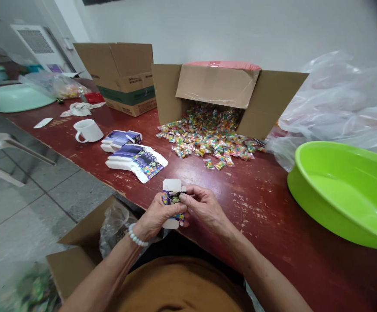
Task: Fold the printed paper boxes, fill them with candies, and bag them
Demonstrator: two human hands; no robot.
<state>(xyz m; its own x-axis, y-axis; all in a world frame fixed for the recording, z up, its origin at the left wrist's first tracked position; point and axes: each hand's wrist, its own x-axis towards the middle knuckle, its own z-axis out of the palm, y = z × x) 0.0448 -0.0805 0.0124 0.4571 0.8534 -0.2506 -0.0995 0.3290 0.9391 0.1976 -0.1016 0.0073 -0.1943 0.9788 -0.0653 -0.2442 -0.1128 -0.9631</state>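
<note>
Tabletop of chipped red-painted wood (272,225) fills my feed, with a cardboard box (217,84) lying on its side and small candy packets (207,134) spilling from it. On my screen, a lime-green plastic basin (340,195) sits right, a white mug (88,131) sits left, and flat printed cartons (136,160) lie between the mug and the packets. Just above the table's near edge, I see the left hand (159,215), wearing a beaded bracelet (137,235), and the right hand (204,208) both clenched on a small printed carton (172,203), with the fingers (188,195) pinching it from either side.
</note>
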